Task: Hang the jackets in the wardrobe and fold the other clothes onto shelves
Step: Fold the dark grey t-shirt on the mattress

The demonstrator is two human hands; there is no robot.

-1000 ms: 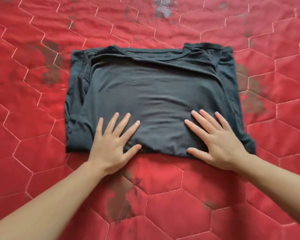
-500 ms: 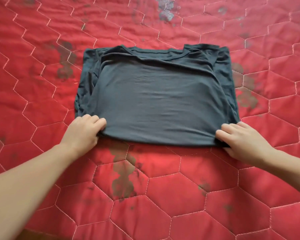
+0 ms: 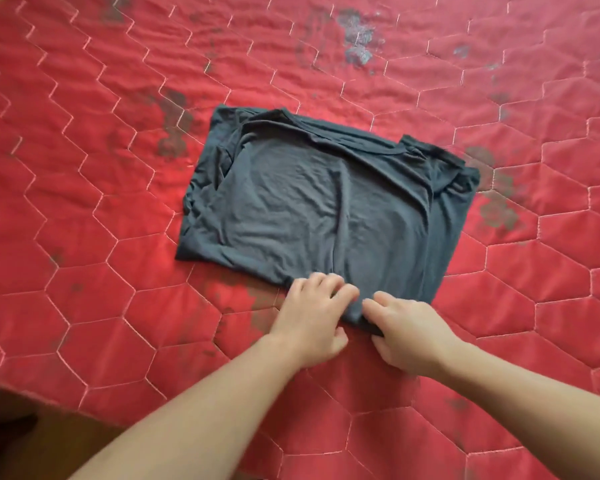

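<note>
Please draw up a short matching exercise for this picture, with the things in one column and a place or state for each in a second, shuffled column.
Things:
1. dark grey T-shirt
2. red quilted bedspread
3. left hand
4. right hand

Places or states:
A. stitched in hexagons, with worn dark patches
B. folded into a rectangle, neckline at the far edge
C. at the shirt's near edge, thumb tucked under the hem
D. at the shirt's near edge, fingers curled on top, blurred

Pairs: 1-B, 2-A, 3-D, 4-C
</note>
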